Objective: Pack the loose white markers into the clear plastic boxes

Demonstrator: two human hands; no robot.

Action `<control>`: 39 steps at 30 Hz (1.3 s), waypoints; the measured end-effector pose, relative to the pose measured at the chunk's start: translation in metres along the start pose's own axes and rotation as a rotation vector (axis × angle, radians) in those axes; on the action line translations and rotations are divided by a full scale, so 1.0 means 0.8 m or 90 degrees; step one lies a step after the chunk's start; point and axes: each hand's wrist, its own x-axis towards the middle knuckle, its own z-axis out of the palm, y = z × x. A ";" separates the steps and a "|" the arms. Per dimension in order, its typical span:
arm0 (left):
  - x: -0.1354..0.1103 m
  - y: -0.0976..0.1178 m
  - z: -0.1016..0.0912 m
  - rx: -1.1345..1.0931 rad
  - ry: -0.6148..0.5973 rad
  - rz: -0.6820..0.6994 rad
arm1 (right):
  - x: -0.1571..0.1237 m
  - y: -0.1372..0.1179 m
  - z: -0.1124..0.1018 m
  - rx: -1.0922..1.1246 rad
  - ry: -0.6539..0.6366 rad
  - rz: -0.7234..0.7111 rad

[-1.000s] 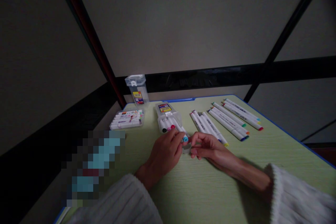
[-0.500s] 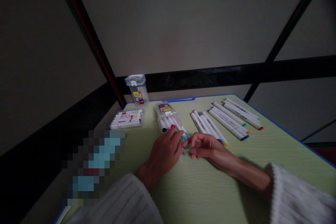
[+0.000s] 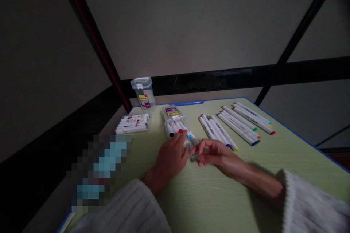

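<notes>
A clear plastic marker case (image 3: 177,115) lies on its side on the table, its mouth towards me, with several white markers (image 3: 171,128) inside. The one with a light blue end (image 3: 189,137) sticks out farther than the others. My left hand (image 3: 171,156) has its fingers stretched forward, the fingertips at that blue end; it grips nothing. My right hand (image 3: 214,153) has its fingers curled, thumb and fingertips pinching the edge of the case's clear lid (image 3: 194,156), which hangs open. The fingers partly hide the lid.
Rows of loose white markers (image 3: 217,131) lie on the right, with more markers (image 3: 240,125) beyond. An upright clear case (image 3: 144,94) stands at the back left. Before it lies a flat marker pack (image 3: 133,123). A pixelated patch covers the table's left edge.
The blue-ended marker has slid farther into the case, away from me. My left fingers have straightened forward, while my right hand stays at the lid.
</notes>
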 end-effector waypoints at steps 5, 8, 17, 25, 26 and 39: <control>0.000 0.004 -0.003 -0.023 0.011 -0.019 | -0.001 0.000 0.000 0.007 -0.002 -0.001; 0.000 0.004 -0.004 -0.021 0.022 0.009 | -0.001 0.001 0.000 0.010 -0.008 -0.004; 0.000 0.003 -0.002 0.023 0.018 0.058 | 0.000 0.003 0.000 0.008 -0.013 -0.007; 0.000 0.004 -0.004 0.030 0.004 0.022 | 0.000 0.002 -0.001 0.000 -0.017 -0.008; 0.000 0.004 -0.004 0.030 -0.001 0.017 | 0.000 0.002 0.000 0.001 -0.017 -0.009; 0.000 0.003 -0.001 0.023 -0.018 -0.029 | 0.000 0.001 0.001 -0.014 -0.007 0.000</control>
